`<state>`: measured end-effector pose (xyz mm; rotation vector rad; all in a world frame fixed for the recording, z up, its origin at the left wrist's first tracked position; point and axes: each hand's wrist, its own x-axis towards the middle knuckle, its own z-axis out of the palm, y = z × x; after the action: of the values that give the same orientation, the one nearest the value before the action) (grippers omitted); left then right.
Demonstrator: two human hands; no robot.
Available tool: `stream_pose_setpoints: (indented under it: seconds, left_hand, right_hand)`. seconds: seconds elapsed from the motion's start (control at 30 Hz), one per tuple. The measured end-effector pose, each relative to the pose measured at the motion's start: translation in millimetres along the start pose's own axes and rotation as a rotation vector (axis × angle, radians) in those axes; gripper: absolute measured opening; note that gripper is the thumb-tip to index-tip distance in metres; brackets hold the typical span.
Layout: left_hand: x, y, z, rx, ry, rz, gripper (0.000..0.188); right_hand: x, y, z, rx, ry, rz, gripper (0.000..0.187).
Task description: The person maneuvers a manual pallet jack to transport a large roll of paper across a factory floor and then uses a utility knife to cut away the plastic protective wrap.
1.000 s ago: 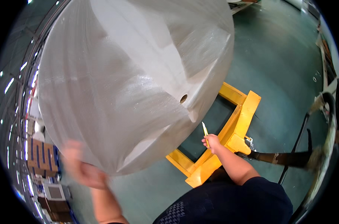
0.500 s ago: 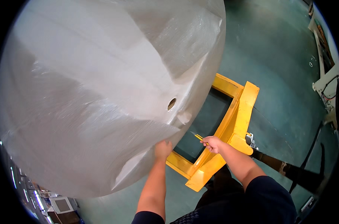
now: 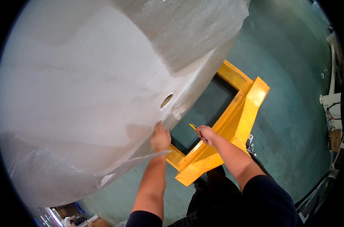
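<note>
A huge roll (image 3: 103,75) of white sheet, partly covered with clear plastic film (image 3: 194,26), fills the left and top of the head view. An oval hole (image 3: 166,101) shows in its end near the right edge. My left hand (image 3: 160,137) is against this edge below the hole, fingers curled in; what they pinch, if anything, is hidden. A loose flap of film (image 3: 138,159) hangs across my left wrist. In my closed right hand (image 3: 207,134) is a yellow utility knife (image 3: 194,128), pointing up and left toward the roll, apart from it.
A yellow steel frame (image 3: 242,123) stands on the green floor (image 3: 285,75) beside the roll, below my right forearm. White machinery (image 3: 331,108) with cables is at the far right. Boxes and other items (image 3: 81,219) lie at the lower left.
The film has come away from the lower part of the end, baring white sheet, and its flap now hangs over my left wrist. Both hands have moved up; the right also went left.
</note>
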<state>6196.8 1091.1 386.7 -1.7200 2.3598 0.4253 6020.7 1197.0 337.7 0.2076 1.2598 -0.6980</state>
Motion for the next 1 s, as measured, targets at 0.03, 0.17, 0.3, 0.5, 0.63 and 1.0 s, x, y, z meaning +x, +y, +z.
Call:
stream_pose_setpoints:
  seconds: [0.03, 0.17, 0.3, 0.5, 0.63, 1.0]
  left_hand:
    - [1.9, -8.6, 7.3, 0.003, -0.002, -0.01, 0.052]
    - [7.6, -9.5, 20.2, -0.075, -0.106, -0.025, 0.047]
    - [-10.0, 0.2, 20.8, -0.133, -0.353, 0.01, 0.042]
    - [-31.1, 2.6, 18.9, 0.022, -0.577, -0.024, 0.041]
    - [-129.4, -26.7, 79.1, 0.098, -1.147, 0.23, 0.042]
    - [-239.9, -106.4, 35.4, -0.197, -0.796, -0.215, 0.029]
  right_hand:
    - [1.1, -2.7, 3.0, -0.016, -0.008, -0.018, 0.013]
    - [16.6, -5.9, 1.6, -0.069, -0.016, -0.038, 0.014]
    - [27.5, -11.4, 2.0, 0.01, -0.025, 0.037, 0.016]
    - [0.6, 24.9, -15.7, 0.503, -0.414, 0.107, 0.02]
    - [-44.7, 57.8, -46.0, 0.523, -0.607, -0.055, 0.02]
    - [-64.9, 126.4, -90.3, -0.215, 0.312, -0.005, 0.015]
